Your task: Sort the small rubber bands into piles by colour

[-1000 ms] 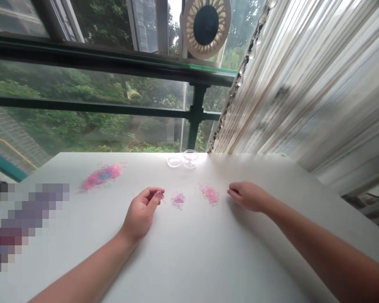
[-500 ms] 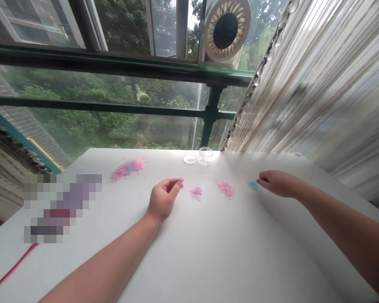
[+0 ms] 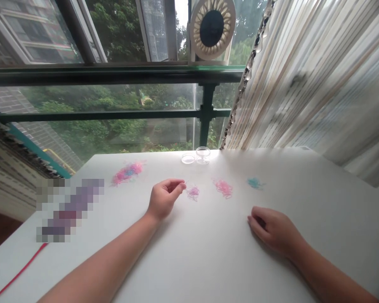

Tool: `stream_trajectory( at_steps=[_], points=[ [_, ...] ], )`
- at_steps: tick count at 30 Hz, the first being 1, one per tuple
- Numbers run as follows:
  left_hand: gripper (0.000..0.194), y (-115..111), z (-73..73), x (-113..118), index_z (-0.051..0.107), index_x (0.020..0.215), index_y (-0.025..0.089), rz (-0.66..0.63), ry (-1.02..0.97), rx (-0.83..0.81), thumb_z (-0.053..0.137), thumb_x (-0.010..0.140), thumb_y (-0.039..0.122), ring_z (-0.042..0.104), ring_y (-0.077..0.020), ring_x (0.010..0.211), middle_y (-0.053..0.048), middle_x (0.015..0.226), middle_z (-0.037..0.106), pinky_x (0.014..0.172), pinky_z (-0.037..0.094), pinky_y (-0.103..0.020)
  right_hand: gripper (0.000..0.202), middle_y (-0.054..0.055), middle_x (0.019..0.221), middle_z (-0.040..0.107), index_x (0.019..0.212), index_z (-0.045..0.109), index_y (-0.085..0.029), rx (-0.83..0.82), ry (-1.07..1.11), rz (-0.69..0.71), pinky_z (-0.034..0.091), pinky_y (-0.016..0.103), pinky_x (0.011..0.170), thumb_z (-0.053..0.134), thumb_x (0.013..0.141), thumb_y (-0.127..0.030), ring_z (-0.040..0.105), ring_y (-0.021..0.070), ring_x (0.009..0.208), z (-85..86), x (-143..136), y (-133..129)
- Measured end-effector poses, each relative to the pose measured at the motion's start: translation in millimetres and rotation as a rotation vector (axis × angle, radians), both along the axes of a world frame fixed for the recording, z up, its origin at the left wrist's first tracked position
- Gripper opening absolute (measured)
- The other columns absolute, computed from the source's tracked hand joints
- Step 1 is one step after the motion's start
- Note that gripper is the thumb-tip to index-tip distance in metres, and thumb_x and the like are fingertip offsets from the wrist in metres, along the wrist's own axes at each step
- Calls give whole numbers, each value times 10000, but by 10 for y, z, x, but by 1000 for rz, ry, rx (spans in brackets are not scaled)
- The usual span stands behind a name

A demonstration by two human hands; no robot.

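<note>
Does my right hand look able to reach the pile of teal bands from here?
Probably yes: the right hand sits on the near side of the pile of teal bands, and only white tabletop shows between them.

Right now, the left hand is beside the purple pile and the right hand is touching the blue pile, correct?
Not quite: the right hand is apart from the blue pile, on the wearer's side of it, as the head view shows. The left hand is beside the purple pile.
</note>
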State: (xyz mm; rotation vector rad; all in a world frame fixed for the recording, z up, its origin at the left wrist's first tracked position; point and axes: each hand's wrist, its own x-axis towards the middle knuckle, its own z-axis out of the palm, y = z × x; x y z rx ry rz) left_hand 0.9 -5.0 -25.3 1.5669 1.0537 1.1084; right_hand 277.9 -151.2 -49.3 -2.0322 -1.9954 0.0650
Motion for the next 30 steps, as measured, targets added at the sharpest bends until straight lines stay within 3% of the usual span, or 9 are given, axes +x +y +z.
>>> stream_trajectory(
  at_steps=[6, 12, 16, 20, 24, 30],
  points=[
    [272, 75, 57, 357, 688, 889, 151, -138, 183, 131, 633, 738, 371, 644, -159, 660, -60, 768, 713, 594, 491, -237, 295, -39, 515, 409, 597, 284, -200, 11, 88, -4, 234, 243, 515, 427, 819, -330, 345, 114, 496, 30, 26, 69],
    [179, 255, 128, 984, 713, 853, 210, -346, 590, 530, 570, 769, 280, 646, -148, 699, -13, 794, 721, 648, 468, -232, 267, -44, 514, 410, 593, 310, -199, 39, 186, 3, 240, 237, 512, 435, 807, -301, 345, 108, 496, 58, 22, 35],
    [203, 359, 197, 1191, 726, 859, 231, -492, 871, 752, 543, 773, 227, 649, -175, 760, -18, 844, 725, 625, 438, -237, 260, -48, 503, 398, 587, 306, -198, 58, 223, 0, 233, 236, 504, 439, 793, -285, 329, 103, 488, 69, 24, 26],
    [246, 439, 347, 1191, 717, 898, 255, -594, 991, 917, 495, 806, 200, 646, -167, 746, -14, 859, 723, 593, 412, -231, 252, -53, 493, 376, 570, 298, -193, 85, 257, -1, 223, 235, 495, 446, 764, -259, 306, 96, 481, 61, 24, 46],
    [237, 539, 612, 1072, 710, 903, 256, -614, 978, 1022, 498, 807, 215, 635, -158, 702, -20, 816, 718, 609, 403, -236, 239, -57, 473, 309, 539, 268, -191, 89, 309, -2, 207, 235, 477, 449, 695, -209, 270, 90, 472, 36, 47, 60],
    [188, 649, 1012, 580, 693, 729, 230, -584, 952, 1022, 534, 784, 313, 563, -132, 565, -17, 656, 667, 555, 344, -224, 262, -56, 482, 199, 525, 168, -192, 96, 226, 66, 166, 264, 486, 420, 578, -145, 193, 96, 492, 3, 75, 40]
  ],
)
